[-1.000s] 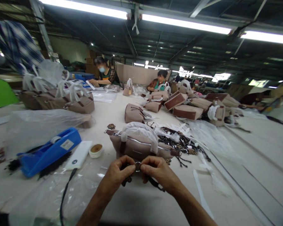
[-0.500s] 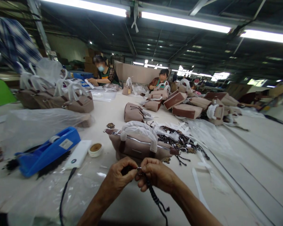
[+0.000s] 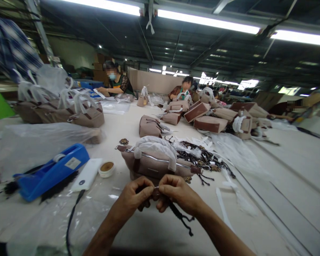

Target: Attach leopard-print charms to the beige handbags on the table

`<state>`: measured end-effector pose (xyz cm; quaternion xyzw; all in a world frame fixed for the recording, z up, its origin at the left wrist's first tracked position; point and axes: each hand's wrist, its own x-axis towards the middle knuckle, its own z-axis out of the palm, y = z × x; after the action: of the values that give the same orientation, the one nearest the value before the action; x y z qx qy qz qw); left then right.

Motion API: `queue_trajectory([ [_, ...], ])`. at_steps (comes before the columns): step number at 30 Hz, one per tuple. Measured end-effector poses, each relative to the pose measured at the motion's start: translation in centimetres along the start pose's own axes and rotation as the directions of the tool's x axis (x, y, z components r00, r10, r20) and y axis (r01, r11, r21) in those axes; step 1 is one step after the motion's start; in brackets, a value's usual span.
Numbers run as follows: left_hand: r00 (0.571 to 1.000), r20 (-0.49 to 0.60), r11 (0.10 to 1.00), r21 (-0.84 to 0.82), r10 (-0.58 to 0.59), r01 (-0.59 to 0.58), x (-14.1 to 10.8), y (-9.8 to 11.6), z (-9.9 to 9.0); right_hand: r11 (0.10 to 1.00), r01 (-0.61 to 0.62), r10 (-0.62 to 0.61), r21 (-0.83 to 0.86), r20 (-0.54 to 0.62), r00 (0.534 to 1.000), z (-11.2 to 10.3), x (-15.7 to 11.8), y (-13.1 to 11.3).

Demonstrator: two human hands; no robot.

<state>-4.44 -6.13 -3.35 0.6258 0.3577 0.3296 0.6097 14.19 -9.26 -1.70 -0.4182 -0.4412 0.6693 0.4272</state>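
Both hands meet at the front of a taupe handbag (image 3: 160,168) with a silver zip and wrapped handles. My left hand (image 3: 138,193) pinches one side of a small metal ring (image 3: 156,188). My right hand (image 3: 177,193) grips the ring's other side, and a black braided cord (image 3: 179,213) hangs from under its fingers, its loose ends pointing down and right. Fingers partly cover the ring, so whether it is open cannot be seen. Behind the bag, to the right, lies a heap of dark braided cords (image 3: 200,156).
On the left are a blue tape dispenser (image 3: 53,170), a white power bank (image 3: 87,175) with a black cable, a small round tub (image 3: 106,169) and plastic film. More handbags (image 3: 210,123) are piled behind. People sit at the far side.
The fingers of both hands have shifted slightly around the ring, and the braided cord now swings out further right. The camera view has moved a little.
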Motion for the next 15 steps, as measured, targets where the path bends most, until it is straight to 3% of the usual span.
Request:
queue_trajectory([
  [5, 0.993, 0.011, 0.956, -0.271, -0.114, 0.113, -0.1, -0.6, 1.1, 0.955, 0.158, -0.181, -0.251, -0.072, 0.981, -0.1, -0.3, -0.3],
  [10, 0.989, 0.067, 0.805, -0.576, -0.129, 0.144, -0.4, -0.9, 2.3, 0.855, 0.334, -0.416, -0.397, -0.142, 0.898, 0.0, -0.1, 0.2],
  [12, 0.988, 0.096, 0.755, -0.637, -0.122, 0.155, -0.4, -1.0, 2.3, 0.828, 0.344, -0.447, -0.442, -0.150, 0.882, 0.0, 0.0, 0.3],
  [15, 0.986, 0.120, 0.745, -0.646, -0.116, 0.167, -0.4, -1.1, 1.8, 0.865, 0.290, -0.364, -0.410, -0.114, 0.924, -0.2, -0.1, 0.2],
])
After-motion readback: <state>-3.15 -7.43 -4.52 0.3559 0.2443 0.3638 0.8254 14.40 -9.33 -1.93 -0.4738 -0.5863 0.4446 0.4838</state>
